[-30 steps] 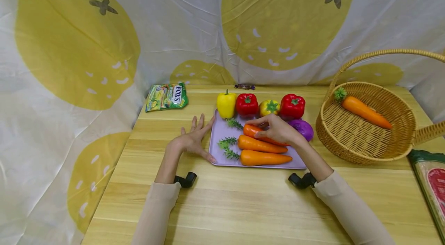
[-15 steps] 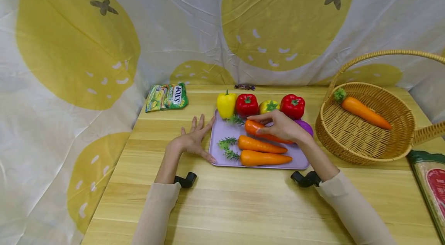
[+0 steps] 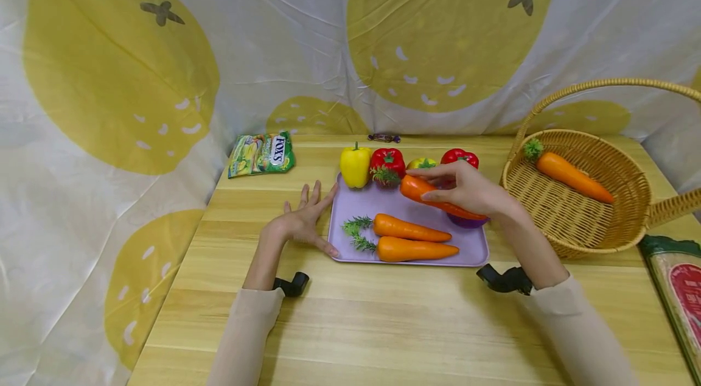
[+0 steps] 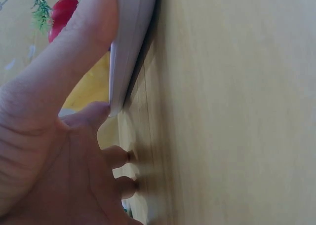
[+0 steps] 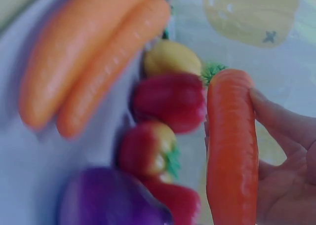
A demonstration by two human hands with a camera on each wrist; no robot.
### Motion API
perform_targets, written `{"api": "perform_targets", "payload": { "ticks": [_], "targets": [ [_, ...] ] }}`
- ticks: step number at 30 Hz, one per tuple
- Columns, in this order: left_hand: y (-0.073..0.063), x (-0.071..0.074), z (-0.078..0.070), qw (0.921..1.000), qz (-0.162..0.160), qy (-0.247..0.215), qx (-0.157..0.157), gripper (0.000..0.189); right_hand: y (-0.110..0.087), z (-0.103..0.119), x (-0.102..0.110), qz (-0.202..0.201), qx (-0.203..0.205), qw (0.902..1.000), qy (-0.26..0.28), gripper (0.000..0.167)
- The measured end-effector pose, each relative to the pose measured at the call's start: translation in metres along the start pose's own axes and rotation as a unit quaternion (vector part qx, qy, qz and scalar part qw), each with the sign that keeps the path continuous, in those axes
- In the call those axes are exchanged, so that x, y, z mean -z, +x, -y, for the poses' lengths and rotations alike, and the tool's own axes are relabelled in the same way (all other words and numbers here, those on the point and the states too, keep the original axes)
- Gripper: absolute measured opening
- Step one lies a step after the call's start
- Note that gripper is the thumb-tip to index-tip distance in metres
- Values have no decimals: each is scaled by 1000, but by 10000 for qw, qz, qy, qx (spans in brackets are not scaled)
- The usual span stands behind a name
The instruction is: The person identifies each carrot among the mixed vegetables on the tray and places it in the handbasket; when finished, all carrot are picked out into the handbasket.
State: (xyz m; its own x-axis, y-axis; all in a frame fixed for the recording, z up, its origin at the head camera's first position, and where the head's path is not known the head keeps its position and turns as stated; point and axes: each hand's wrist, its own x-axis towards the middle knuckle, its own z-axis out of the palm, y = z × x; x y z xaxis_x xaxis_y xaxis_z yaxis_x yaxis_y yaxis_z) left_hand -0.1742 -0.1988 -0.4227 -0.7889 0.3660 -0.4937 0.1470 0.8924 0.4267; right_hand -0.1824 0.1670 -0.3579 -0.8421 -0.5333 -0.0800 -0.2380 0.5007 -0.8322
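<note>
A carrot (image 3: 438, 198) with a green top is pinched between the thumb and fingers of my right hand (image 3: 473, 188), raised above the lilac tray (image 3: 356, 200). In the right wrist view the held carrot (image 5: 232, 151) stands large beside the thumb. Two more carrots (image 3: 411, 228) lie side by side on the tray. With fingers spread, my left hand (image 3: 303, 220) touches the tray's left edge. Along the far side stand a yellow pepper (image 3: 355, 167), two red peppers (image 3: 387, 159) and a yellow-and-red vegetable (image 5: 148, 148) with a green stem. A purple vegetable (image 5: 111, 198) is partly hidden behind the held carrot.
At the right stands a wicker basket (image 3: 558, 218) with a tall handle, one carrot (image 3: 575, 177) inside. A green Fox's packet (image 3: 261, 154) lies back left and a small wrapped sweet (image 3: 384, 138) by the curtain. A grain bag (image 3: 676, 282) sits near the right edge.
My right hand has lifted the carrot off the tray and carried it to the right, over the purple vegetable. The left hand has stayed at the tray's edge.
</note>
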Motion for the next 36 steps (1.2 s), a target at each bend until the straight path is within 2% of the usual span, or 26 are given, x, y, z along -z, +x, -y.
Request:
{"api": "perform_targets", "payload": {
  "ticks": [11, 14, 20, 23, 29, 32, 36],
  "targets": [
    [0, 1, 2, 10000, 11, -48, -23, 146, -41, 4, 68, -697, -559, 9952, -407, 48],
    [0, 1, 1, 10000, 27, -38, -6, 146, -52, -2, 92, -851, -773, 9926, -381, 50],
    [-1, 2, -1, 10000, 53, -43, 20, 144, -73, -26, 137, -1124, -747, 9896, -501, 52],
    [-1, 2, -1, 10000, 43, -63, 0, 144, -84, -41, 154, -1221, -901, 9868, -575, 52],
    [-2, 2, -1, 9999, 58, -92, 3, 145, -99, -69, 173, -1258, -1259, 9814, -725, 56],
    [-2, 3, -1, 9999, 63, -111, -4, 145, -103, -80, 178, -1225, -1326, 9815, -638, 57],
    [-3, 2, -1, 9999, 57, -98, -1, 145, -106, -94, 184, -1149, -1653, 9782, -504, 57]
  ]
}}
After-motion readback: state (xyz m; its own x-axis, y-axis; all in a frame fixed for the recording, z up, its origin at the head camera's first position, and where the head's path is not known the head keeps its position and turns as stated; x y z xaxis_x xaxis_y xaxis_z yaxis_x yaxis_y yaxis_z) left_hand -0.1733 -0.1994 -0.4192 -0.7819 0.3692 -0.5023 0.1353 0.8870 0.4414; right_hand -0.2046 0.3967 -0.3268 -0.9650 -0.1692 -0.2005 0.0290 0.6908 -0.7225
